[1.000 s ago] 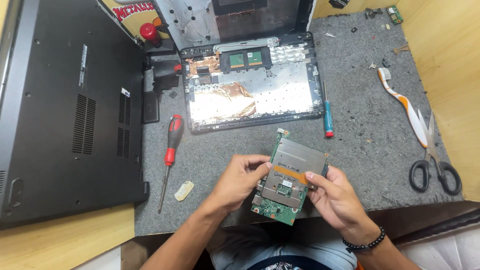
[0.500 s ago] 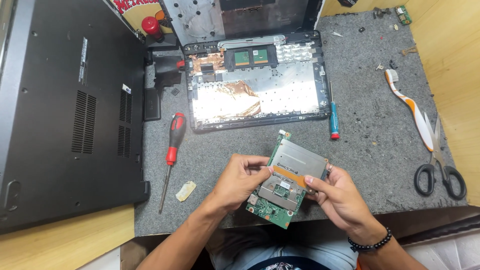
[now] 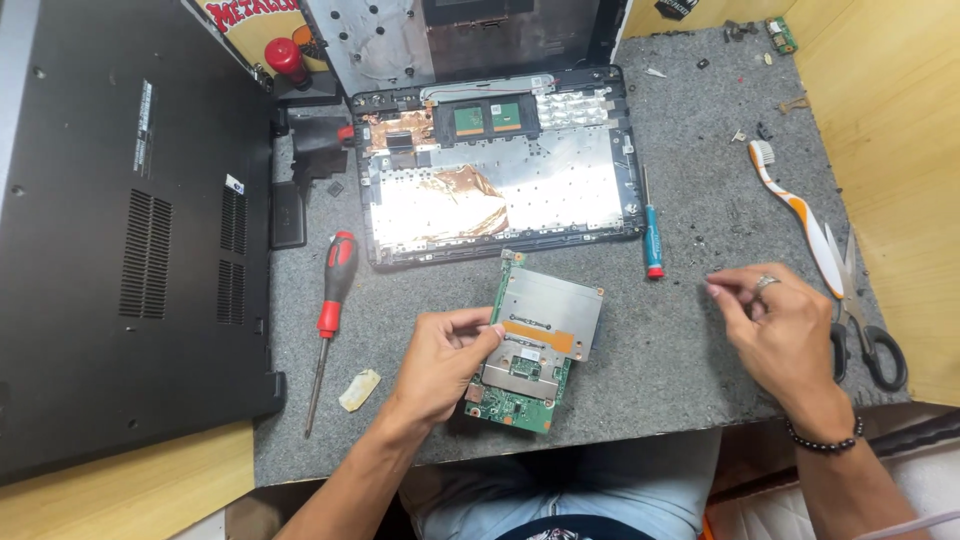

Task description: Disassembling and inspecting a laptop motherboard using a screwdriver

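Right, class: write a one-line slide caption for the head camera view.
Left hand holds a green circuit board over a grey mat; right hand hovers beside, near an opened laptop chassis.

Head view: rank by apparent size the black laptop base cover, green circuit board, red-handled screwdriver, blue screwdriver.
1. black laptop base cover, by far the largest.
2. green circuit board, held in the left hand; it sits nearer the camera, so it may look bigger.
3. red-handled screwdriver.
4. blue screwdriver, smallest.

Green circuit board (image 3: 533,345) with a silver metal shield and an orange strip across it, tilted, held at its left edge above the grey mat (image 3: 690,350), below the opened laptop chassis (image 3: 500,170).
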